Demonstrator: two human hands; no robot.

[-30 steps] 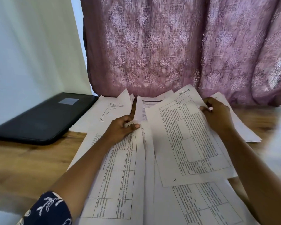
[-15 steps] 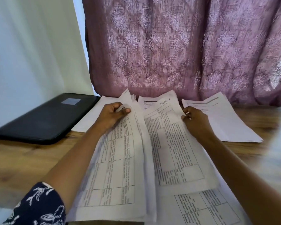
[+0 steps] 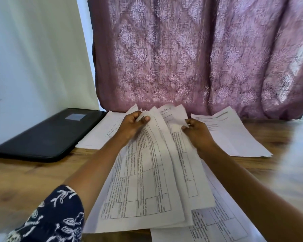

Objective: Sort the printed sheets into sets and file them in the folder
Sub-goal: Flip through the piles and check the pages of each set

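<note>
Two grips are in frame, both closed on paper.

Left grip (image 3: pixel 133 125): thumb and curled fingers pinch the far edge of a sheaf of printed sheets (image 3: pixel 143 186). The top sheet carries a ruled grid filled with small text, too fine to read. The sheaf fans out toward the person, and its near end reaches the front edge of the table (image 3: pixel 24 175).

Right grip (image 3: pixel 198 133): fingers are curled round the upper part of a single grid sheet (image 3: pixel 186 165), which sits just beside the sheaf and overlaps its right side. There is a handwritten heading at the far end, not legible.

Other paper on the table:
- One more grid sheet (image 3: pixel 217 224) lies flat at near right, partly under the held sheets.
- The left pile (image 3: pixel 101 133) lies behind the left forearm. Its top sheet shows a line drawing of a figure.
- The right pile (image 3: pixel 234 137) lies beyond the right wrist. Its top sheet has lines of text, and its edges are slightly offset.

The black folder (image 3: pixel 42 135) lies closed and flat at far left, near the left pile, with a pale rectangular label on its cover. I cannot tell whether folder and pile touch.

Surroundings: a mauve patterned curtain (image 3: pixel 199 58) hangs behind the table, with a pale wall (image 3: pixel 33 58) to its left. A dark floral sleeve (image 3: pixel 51 215) covers the left upper arm.
</note>
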